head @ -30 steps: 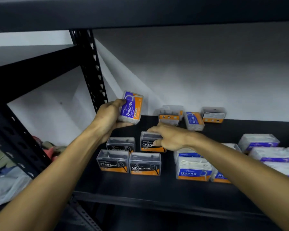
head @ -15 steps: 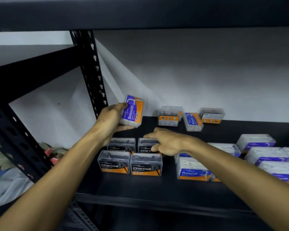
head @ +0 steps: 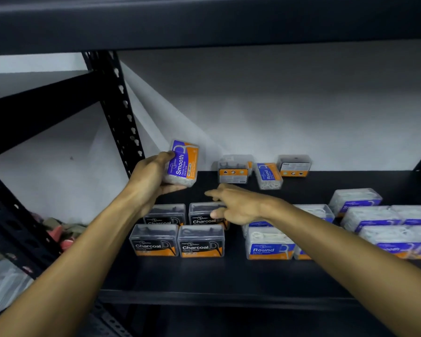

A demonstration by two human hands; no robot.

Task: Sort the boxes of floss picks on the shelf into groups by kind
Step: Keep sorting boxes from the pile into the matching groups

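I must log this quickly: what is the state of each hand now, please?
Left hand: holds the Smooth box, lifted off the shelf.
Right hand: open, fingers stretched over the rear right Charcoal box; holds nothing.

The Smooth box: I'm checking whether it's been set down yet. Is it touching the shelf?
Apart. The head view shows the left hand holding the Smooth box upright, fingers under it, above the dark shelf.

Black metal shelving (head: 122, 113) against a plain white wall (head: 289, 103), dim light.
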